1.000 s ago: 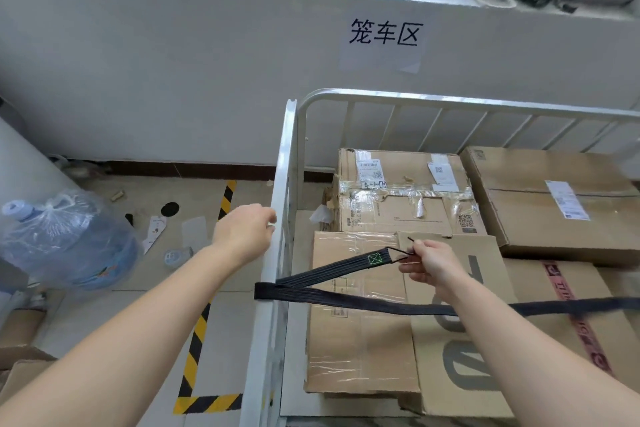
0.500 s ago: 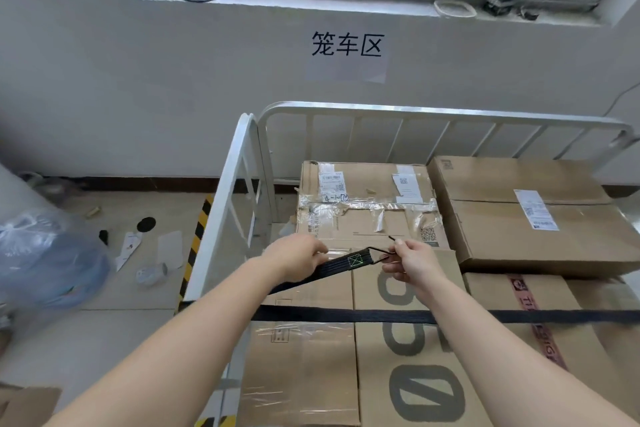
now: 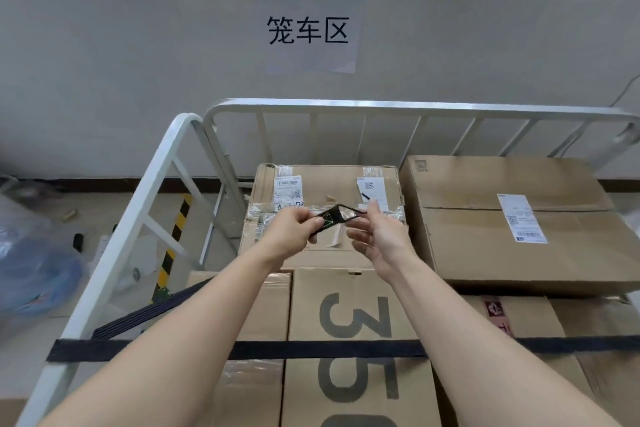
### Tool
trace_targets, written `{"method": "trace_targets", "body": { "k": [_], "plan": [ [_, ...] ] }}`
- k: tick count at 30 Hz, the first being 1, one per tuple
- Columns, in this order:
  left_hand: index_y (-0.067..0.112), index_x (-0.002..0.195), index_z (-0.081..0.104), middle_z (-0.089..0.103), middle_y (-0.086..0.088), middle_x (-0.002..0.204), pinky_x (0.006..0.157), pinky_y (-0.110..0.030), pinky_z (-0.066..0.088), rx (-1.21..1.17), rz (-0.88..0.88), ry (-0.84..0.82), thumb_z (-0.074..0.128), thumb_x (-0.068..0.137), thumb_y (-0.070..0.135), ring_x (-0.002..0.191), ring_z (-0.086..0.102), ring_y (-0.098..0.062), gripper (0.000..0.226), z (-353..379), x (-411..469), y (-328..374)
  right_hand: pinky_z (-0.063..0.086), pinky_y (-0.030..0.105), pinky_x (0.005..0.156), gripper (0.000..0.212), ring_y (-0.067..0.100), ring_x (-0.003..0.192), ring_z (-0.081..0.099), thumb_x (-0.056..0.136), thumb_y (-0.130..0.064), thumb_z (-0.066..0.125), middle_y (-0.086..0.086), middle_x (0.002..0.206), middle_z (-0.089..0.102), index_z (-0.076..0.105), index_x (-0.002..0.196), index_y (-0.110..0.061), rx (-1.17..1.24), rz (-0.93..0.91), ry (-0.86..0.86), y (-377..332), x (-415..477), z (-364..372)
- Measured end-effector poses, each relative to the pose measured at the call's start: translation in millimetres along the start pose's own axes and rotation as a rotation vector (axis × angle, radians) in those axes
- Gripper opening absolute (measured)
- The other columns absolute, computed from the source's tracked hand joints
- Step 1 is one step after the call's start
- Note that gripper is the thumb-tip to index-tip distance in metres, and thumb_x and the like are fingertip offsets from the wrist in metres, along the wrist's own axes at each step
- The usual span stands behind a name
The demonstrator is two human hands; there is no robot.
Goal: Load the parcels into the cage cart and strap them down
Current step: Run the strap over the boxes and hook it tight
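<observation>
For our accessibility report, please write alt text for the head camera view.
The left hand grips the end of a black strap and the right hand pinches its wire hook, above cardboard parcels in a white cage cart. Another run crosses the parcels.

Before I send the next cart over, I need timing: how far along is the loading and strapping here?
Done: parcels sit in the cage cart, and the black strap crosses the front boxes from the side rail. In hand: the left hand pinches the strap's free end, the right hand at its wire hook. Left: fastening that hook.
</observation>
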State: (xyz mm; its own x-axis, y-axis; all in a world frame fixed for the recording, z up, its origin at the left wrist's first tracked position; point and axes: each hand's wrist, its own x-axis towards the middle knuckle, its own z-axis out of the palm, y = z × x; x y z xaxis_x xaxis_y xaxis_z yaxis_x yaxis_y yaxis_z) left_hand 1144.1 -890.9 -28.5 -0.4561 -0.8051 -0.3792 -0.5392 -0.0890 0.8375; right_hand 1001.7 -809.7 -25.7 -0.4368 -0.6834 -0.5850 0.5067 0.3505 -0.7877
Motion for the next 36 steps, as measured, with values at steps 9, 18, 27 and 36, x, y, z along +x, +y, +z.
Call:
{"method": "trace_targets", "body": {
  "k": [9, 18, 27, 36],
  "plan": [
    [0.015, 0.073, 0.060, 0.059, -0.002, 0.059, 0.034, -0.015, 0.027, -0.121, -0.063, 0.090, 0.058, 0.096, 0.020, 0.037, 0.038, -0.006, 0.024, 25, 58, 41, 0.037, 0.023, 0.057, 0.015, 0.009, 0.056, 0.049, 0.097, -0.020, 0.059, 0.000, 0.074, 0.062, 0.065, 0.084, -0.014, 0.056, -0.014, -0.053, -25, 58, 15],
    [0.018, 0.079, 0.063, 0.066, 0.001, 0.065, 0.048, -0.021, 0.037, 0.173, -0.099, 0.000, 0.054, 0.098, 0.025, 0.046, 0.048, -0.015, 0.021, 17, 113, 33, 0.045, 0.017, 0.042, 0.023, 0.005, 0.042, 0.059, 0.101, -0.018, 0.053, -0.003, 0.050, 0.063, 0.056, 0.078, -0.013, 0.121, 0.112, 0.116, -53, 145, 13],
    [0.016, 0.075, 0.065, 0.060, 0.001, 0.057, 0.049, -0.023, 0.033, 0.162, -0.106, 0.087, 0.055, 0.097, 0.023, 0.042, 0.041, -0.013, 0.025, 21, 164, 26, 0.032, 0.013, 0.031, 0.029, 0.004, 0.025, 0.041, 0.099, -0.016, 0.056, 0.006, 0.062, 0.054, 0.053, 0.071, -0.009, 0.072, 0.042, 0.269, -75, 221, 14],
    [0.017, 0.072, 0.066, 0.060, 0.002, 0.057, 0.052, -0.024, 0.033, 0.137, -0.055, 0.158, 0.056, 0.097, 0.025, 0.045, 0.042, -0.010, 0.028, 46, 218, 32, 0.029, 0.024, 0.041, 0.031, 0.011, 0.035, 0.038, 0.095, -0.016, 0.059, 0.006, 0.058, 0.049, 0.047, 0.068, -0.009, 0.005, 0.000, 0.357, -91, 271, 10]
  ]
}}
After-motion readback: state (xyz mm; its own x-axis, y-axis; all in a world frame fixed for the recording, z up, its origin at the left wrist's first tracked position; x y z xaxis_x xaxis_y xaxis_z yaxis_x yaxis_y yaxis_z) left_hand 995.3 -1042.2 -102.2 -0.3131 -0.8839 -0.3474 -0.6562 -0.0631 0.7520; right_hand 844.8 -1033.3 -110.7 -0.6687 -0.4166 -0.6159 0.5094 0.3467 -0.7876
